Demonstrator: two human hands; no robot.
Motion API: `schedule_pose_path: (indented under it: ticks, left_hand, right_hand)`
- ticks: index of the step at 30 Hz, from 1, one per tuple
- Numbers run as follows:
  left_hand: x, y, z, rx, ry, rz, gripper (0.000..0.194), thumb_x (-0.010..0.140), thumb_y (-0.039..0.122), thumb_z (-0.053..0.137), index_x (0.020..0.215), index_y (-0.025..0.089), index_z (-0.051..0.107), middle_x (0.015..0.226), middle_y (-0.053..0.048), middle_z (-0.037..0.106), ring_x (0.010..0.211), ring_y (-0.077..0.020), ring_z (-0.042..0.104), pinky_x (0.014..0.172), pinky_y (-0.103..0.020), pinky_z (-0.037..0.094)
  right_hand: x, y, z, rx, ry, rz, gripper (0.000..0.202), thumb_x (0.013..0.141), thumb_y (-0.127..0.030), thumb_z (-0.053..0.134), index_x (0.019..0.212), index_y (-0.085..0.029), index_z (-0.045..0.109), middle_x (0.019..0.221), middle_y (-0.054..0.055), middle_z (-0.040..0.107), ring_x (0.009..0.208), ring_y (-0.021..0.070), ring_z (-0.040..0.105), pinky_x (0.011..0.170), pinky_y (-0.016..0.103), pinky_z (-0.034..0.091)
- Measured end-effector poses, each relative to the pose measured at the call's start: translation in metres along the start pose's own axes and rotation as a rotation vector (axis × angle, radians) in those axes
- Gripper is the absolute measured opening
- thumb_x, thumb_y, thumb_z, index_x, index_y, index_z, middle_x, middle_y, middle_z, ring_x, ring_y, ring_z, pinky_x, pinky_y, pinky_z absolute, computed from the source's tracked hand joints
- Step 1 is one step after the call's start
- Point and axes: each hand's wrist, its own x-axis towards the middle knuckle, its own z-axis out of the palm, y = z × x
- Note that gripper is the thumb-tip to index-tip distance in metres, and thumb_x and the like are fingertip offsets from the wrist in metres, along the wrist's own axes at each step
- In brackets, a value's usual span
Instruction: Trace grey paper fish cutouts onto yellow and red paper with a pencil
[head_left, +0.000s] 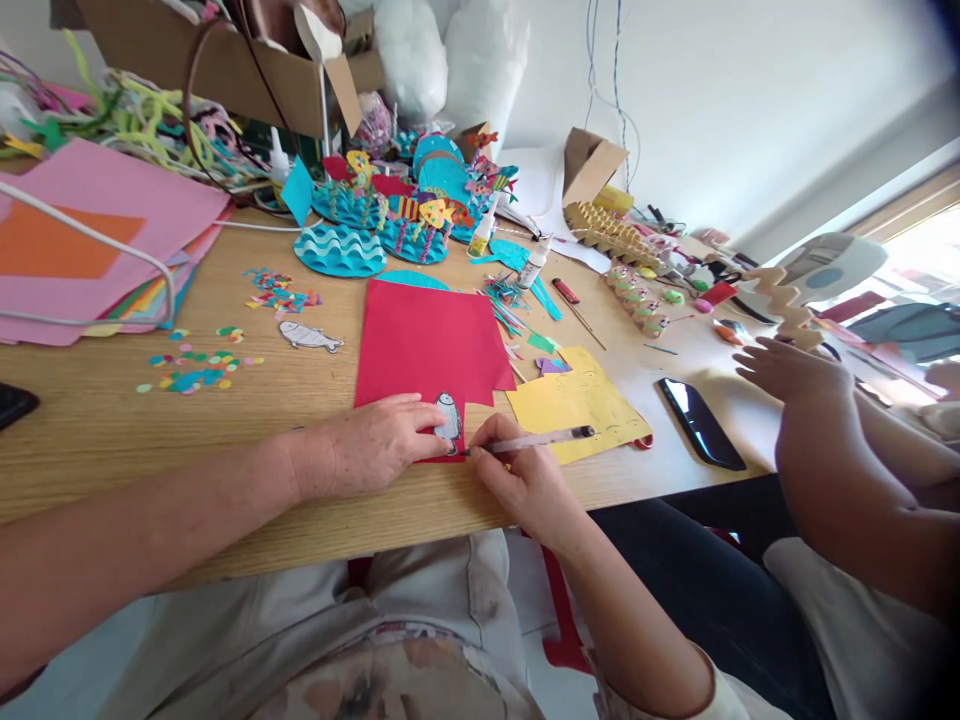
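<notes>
A red sheet of paper (427, 345) with notched corners lies in front of me on the table. On its lower right part sits a white paper fish cutout (448, 420) with drawn outlines. My left hand (367, 440) lies over the sheet's lower edge, fingers stretched out, thumb and fingertips pressing the cutout down. My right hand (525, 485) is closed round a pen (551, 438), whose tip touches the red paper beside the fish's tail. Another fish cutout (310, 337) lies to the left, near paper confetti (199, 368). Yellow paper (581, 405) is at the right.
Blue sea-like fish crafts (341, 250) stand at the back with glue bottles (535, 264). Pink paper sheets (142, 185) are stacked at left. A phone (700, 422) lies at right, near a co-worker's arm (832, 420). The table's front edge (300, 550) is close to me.
</notes>
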Motion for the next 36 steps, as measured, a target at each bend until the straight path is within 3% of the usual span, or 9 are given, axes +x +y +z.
schedule_pose_path:
  ticks: [9,20,30,36]
  left_hand:
    - [0.003,0.001,-0.004,0.005,-0.013,-0.005,0.036,0.085,0.005,0.039,0.110,0.017,0.062,0.111,-0.010,0.063,0.100,-0.0212,0.059,0.095,-0.037,0.042]
    - [0.005,-0.001,-0.004,-0.077,-0.055,-0.058,0.036,0.085,0.002,0.036,0.110,0.015,0.060,0.115,-0.007,0.064,0.106,-0.0182,0.059,0.106,-0.039,0.033]
    - [0.004,-0.005,-0.003,-0.130,-0.023,-0.054,0.034,0.087,0.003,0.037,0.110,0.015,0.059,0.117,-0.008,0.063,0.108,-0.0189,0.058,0.104,-0.038,0.035]
    - [0.005,-0.003,-0.005,-0.109,-0.002,-0.087,0.029,0.086,0.003,0.037,0.102,0.014,0.058,0.101,-0.006,0.066,0.095,-0.0175,0.062,0.102,-0.036,0.038]
  right_hand:
    - [0.000,0.001,0.004,-0.029,-0.006,-0.052,0.007,0.082,-0.016,0.047,0.076,-0.020,0.049,0.062,-0.004,0.048,0.054,0.0108,0.043,0.052,0.024,0.032]
    - [0.004,-0.002,0.010,-0.025,-0.021,-0.079,0.009,0.080,-0.013,0.046,0.077,-0.020,0.049,0.059,-0.006,0.042,0.054,0.0108,0.041,0.054,0.024,0.032]
    - [0.012,-0.007,0.013,-0.027,0.005,-0.077,0.010,0.078,-0.013,0.046,0.073,-0.020,0.049,0.062,-0.004,0.048,0.057,0.0123,0.044,0.056,0.025,0.033]
    - [0.017,-0.005,0.014,-0.001,0.018,-0.072,0.010,0.077,-0.013,0.046,0.070,-0.021,0.048,0.059,-0.004,0.047,0.058,0.0130,0.046,0.056,0.025,0.034]
